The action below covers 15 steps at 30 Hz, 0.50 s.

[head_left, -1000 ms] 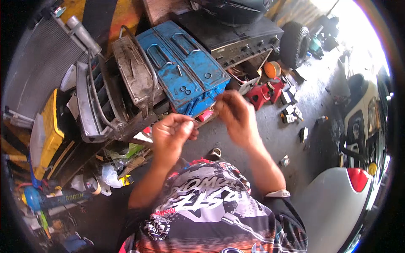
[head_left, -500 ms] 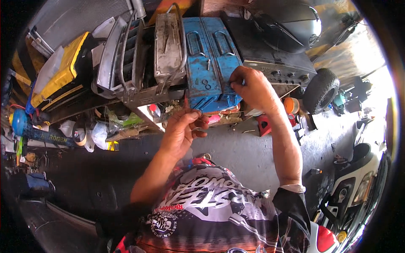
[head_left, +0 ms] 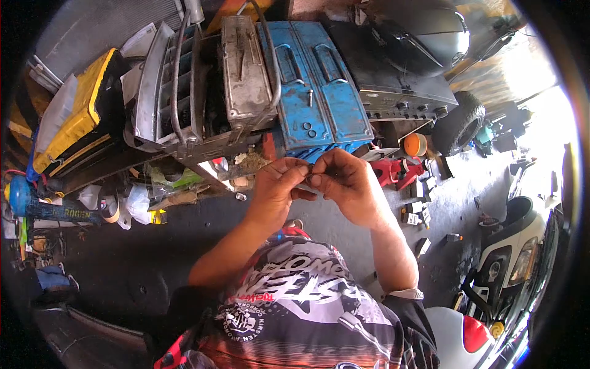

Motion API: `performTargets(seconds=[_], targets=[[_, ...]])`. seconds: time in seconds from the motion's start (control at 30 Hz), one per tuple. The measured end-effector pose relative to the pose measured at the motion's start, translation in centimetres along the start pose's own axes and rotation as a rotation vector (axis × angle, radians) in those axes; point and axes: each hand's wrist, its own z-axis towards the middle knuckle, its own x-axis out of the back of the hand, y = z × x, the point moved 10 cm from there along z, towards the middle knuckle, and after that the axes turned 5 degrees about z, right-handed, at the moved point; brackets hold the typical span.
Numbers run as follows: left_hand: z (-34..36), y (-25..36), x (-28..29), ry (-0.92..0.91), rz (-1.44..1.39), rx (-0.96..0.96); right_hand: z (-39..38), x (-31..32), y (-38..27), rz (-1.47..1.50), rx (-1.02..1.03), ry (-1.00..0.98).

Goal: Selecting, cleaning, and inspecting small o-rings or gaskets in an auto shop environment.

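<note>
My left hand (head_left: 289, 187) and my right hand (head_left: 332, 184) meet in front of a blue metal toolbox (head_left: 326, 117), fingertips pinched together on a small dark piece (head_left: 310, 174) too small to make out clearly. On the toolbox lid lie two small rings (head_left: 309, 129) and a short metal fastener (head_left: 310, 97), with folded metal handles above. A dirty grey metal box (head_left: 244, 74) with a tubular handle sits just left of the blue one.
An open metal tray case (head_left: 157, 92) and a yellow-black box (head_left: 86, 117) stand at left. Right are a black amplifier (head_left: 399, 98), a helmet (head_left: 418, 37), a tyre (head_left: 458, 123), red jack stands (head_left: 405, 172), small parts on the floor and a vehicle front (head_left: 510, 258).
My right hand has left the blue toolbox lid and come down and left to meet my left hand, which has shifted slightly right.
</note>
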Motion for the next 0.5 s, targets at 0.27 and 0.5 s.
performTargets(seconds=[0.27,0.5], targets=[[0.2,0.0,1.5,-0.069,-0.015,0.042,1.0,-0.6,0.9,-0.025,-0.019,0.147],[-0.3,0.9,2.6,-0.080,0.084,0.017,1.1,-1.8,1.5,0.043,-0.042,0.204]])
